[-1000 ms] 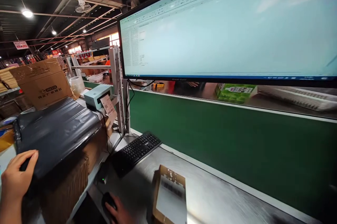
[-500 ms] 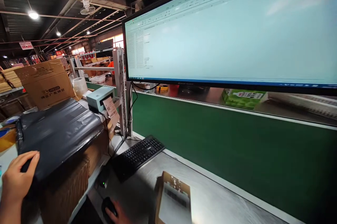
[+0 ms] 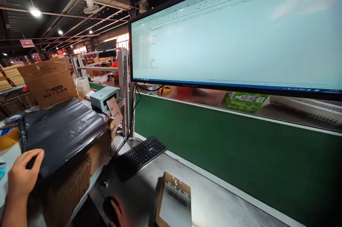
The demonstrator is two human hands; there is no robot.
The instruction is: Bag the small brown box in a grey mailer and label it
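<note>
At the left, my left hand (image 3: 24, 173) has its thumb and fingers pinched together at the near edge of a black plastic mailing bag (image 3: 66, 131). The bag lies over a stack of flattened cardboard (image 3: 68, 188). Low in the view, my right hand (image 3: 120, 214) curls over a black computer mouse (image 3: 109, 206) and is partly cut off by the bottom edge. To its right a small cardboard box (image 3: 177, 184) with a white label rests on the metal table (image 3: 213, 202). A black keyboard (image 3: 144, 154) lies beyond the mouse.
A large monitor (image 3: 229, 42) hangs across the upper right, above a green conveyor belt (image 3: 227, 145). A label printer (image 3: 103, 99) with a printed label (image 3: 114, 109) sticking out stands left of a metal post (image 3: 123, 91). Behind the bag is a large carton (image 3: 50, 86).
The view has shifted slightly, so most things sit a little further right. My left hand stays at the bag's edge and my right hand stays on the mouse.
</note>
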